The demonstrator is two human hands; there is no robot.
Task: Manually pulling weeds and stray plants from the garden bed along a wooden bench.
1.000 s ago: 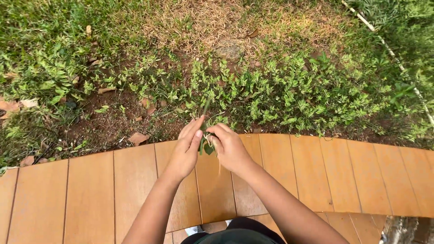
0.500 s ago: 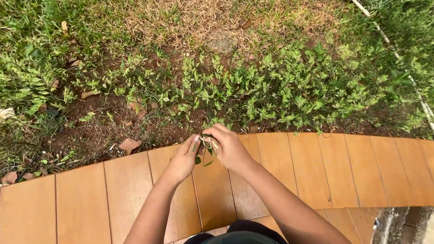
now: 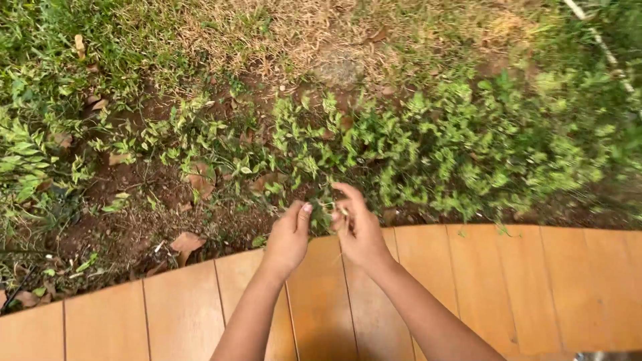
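Both hands (image 3: pixel 326 234) pinch a plant sprig (image 3: pixel 326 208) above wooden decking (image 3: pixel 508 287).

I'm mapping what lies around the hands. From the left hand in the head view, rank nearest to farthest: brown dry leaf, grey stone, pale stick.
From the left hand:
1. Brown dry leaf, on soil to its left.
2. Grey stone, up in the dry grass.
3. Pale stick, top right corner.

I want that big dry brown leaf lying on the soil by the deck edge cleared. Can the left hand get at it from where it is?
Probably yes. The dry leaf lies on open soil just off the deck edge, with nothing between it and the left hand, though that hand is pinching a sprig.
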